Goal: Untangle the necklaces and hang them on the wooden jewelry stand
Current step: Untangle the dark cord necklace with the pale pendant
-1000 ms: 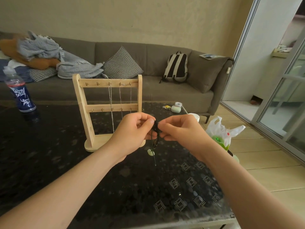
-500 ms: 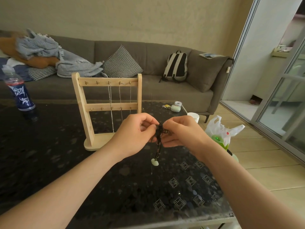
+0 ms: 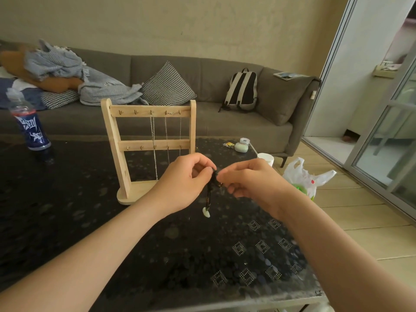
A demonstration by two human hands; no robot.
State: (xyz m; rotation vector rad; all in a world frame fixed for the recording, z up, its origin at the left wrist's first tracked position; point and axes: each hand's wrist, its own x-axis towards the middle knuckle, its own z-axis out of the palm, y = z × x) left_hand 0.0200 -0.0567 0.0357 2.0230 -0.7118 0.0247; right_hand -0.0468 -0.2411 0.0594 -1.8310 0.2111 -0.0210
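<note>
Hands meet above the table, before the stand: left hand and right hand both pinch a black cord necklace, its pale pendant dangling below. Chains hang on the stand.

no text can be read; the white lettering on the bottle label is too blurred.

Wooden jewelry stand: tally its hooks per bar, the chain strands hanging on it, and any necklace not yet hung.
Top bar hooks: 5
Lower bar hooks: 5
Hanging chain strands: 3
Black cord necklace, white pendant, unhung: 1
Total: 14, counted on and in front of the wooden jewelry stand.
</note>
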